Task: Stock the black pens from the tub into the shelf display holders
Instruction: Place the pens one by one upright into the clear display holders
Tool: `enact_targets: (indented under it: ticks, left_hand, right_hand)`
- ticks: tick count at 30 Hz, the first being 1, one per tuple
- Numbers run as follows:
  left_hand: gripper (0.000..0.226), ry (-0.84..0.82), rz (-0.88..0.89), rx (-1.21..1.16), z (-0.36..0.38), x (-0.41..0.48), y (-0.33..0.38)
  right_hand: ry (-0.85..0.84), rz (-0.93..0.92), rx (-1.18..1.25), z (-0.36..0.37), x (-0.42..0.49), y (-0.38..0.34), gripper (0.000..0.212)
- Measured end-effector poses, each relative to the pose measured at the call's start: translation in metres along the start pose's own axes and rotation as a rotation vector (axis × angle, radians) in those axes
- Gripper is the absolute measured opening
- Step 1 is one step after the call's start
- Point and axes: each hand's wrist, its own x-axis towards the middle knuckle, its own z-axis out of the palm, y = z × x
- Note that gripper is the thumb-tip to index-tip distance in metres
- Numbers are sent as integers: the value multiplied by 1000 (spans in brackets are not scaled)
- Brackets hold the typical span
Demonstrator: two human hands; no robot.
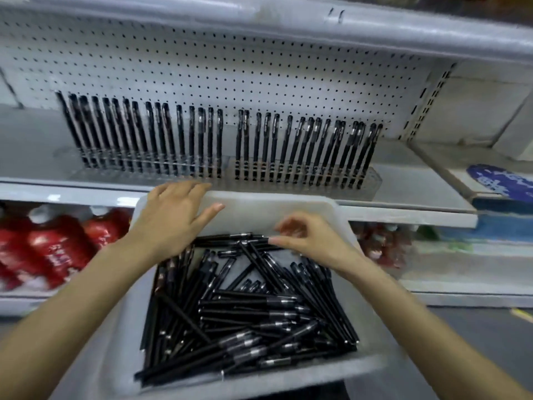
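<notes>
While two bare forearms reach in from the bottom corners, a pale plastic tub (288,373) sits closest to the viewer, between the arms. Its floor is covered by a loose heap of black pens (245,307) lying crossed at many angles. At the tub's far left corner the left hand (170,223) rests flat on the rim. Its fingers are straight and spread and it holds nothing. The right hand (314,241) hovers over the pens at the far end of the tub. Its fingers are curled and the thumb tip is close to a pen. Motion blur hides whether it has a pen pinched, so that cannot be told. Just beyond the tub, on a grey shelf (418,180), stand clear display holders (372,183) set side by side. They hold a long row of standing pens (184,134), upright with caps at the top. A small gap shows near the middle of the row. Behind them rises a white pegboard panel (230,62). On the lower shelf to the left lie red packages (54,249), and a blue label (501,180) shows at the right edge.
</notes>
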Motion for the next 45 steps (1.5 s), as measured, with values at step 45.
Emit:
enact_targets:
  ticks: [45]
  left_hand:
    - [85, 39, -381, -96, -58, -38, -167]
  right_hand:
    - [-344, 47, 290, 91, 90, -145, 13]
